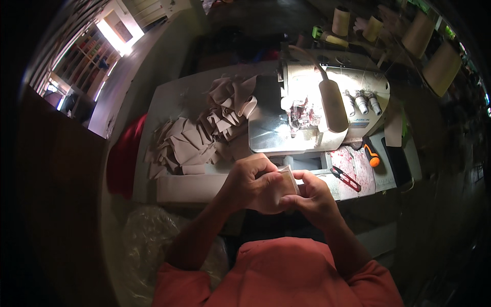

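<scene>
The left hand (248, 181) and right hand (315, 199) grip a pale fabric piece (288, 183) between them; the fingers partly cover it. Beyond the hands, glare obscures part of the sewing machine (365, 82).

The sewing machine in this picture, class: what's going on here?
A person holds a pale fabric piece near the sewing machine, the left hand gripping its top, the right hand pinching its right side. A pile of pale pieces lies on the table to the left; red snips lie to the right.
</scene>
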`<state>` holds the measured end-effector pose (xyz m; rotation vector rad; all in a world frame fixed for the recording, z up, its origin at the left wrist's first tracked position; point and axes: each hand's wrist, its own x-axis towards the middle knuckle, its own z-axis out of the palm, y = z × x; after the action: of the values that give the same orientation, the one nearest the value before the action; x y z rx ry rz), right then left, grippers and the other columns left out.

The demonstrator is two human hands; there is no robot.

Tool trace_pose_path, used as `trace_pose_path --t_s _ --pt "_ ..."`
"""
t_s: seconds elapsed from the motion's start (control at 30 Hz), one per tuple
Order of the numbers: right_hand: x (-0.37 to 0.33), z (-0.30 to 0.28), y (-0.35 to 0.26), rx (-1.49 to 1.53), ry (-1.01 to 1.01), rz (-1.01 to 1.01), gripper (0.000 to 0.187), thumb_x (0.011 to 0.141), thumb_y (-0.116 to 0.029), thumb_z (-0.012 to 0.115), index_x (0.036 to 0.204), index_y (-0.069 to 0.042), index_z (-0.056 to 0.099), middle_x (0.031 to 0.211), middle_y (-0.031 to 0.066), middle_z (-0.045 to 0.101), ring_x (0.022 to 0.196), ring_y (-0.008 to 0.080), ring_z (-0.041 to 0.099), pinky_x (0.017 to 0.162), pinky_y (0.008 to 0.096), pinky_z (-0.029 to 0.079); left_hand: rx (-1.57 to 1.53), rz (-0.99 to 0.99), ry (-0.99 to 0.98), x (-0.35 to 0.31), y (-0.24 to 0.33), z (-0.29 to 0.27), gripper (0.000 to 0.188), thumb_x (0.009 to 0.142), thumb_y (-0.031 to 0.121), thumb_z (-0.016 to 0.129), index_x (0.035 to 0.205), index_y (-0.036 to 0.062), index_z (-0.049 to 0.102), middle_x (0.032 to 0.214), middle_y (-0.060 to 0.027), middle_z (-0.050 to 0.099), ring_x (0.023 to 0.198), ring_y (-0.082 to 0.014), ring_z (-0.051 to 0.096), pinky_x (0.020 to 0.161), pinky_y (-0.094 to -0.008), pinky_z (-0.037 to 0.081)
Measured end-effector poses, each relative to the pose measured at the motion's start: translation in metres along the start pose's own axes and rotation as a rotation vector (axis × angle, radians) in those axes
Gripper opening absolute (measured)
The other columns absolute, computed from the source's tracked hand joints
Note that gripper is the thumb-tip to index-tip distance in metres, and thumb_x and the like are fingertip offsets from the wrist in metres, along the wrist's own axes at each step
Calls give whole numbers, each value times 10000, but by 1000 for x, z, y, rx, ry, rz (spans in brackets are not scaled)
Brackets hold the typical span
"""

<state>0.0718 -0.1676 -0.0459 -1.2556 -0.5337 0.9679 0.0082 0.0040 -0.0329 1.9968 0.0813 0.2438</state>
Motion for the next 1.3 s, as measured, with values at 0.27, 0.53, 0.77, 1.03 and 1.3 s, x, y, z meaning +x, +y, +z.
trace_pose_path --t_s 0.27,0.53,0.77,1.03,1.3 --pt "13 -10 3 130 74 -52 220 812 -55 539 993 48 470 813 96 587 715 136 594 637 229 479 147 -70 35 27 13 5 150 738 126 618 730 -21 586 643 -80 588 580 -102 543 524 -246 430" --pt "42 -25 32 180 264 -87 139 823 -82 526 873 47 519 752 76 566 634 134 585 577 220 471 573 354 68 69 -22 14 118 713 103 617 798 24 595 683 -102 543 604 -252 550 552 -305 451" --pt "36 -10 38 255 339 -276 208 841 -27 473 1030 57 461 809 107 580 641 120 578 622 212 466 681 387 -1 61 -22 8 132 706 26 525 820 31 592 738 -95 518 673 -265 542 602 -342 453" --pt "55 -21 32 114 340 -282 215 840 -27 484 1035 48 534 828 101 607 661 114 580 617 219 478 551 333 12 89 -27 5 104 707 15 515 806 18 545 772 -113 539 697 -288 545 616 -350 449" --pt "58 -22 34 15 394 -259 205 830 -9 484 1014 51 551 771 108 623 660 121 595 593 224 495 677 314 96 98 -69 -6 283 685 130 587 923 0 504 808 -160 527 751 -320 546 654 -393 445"
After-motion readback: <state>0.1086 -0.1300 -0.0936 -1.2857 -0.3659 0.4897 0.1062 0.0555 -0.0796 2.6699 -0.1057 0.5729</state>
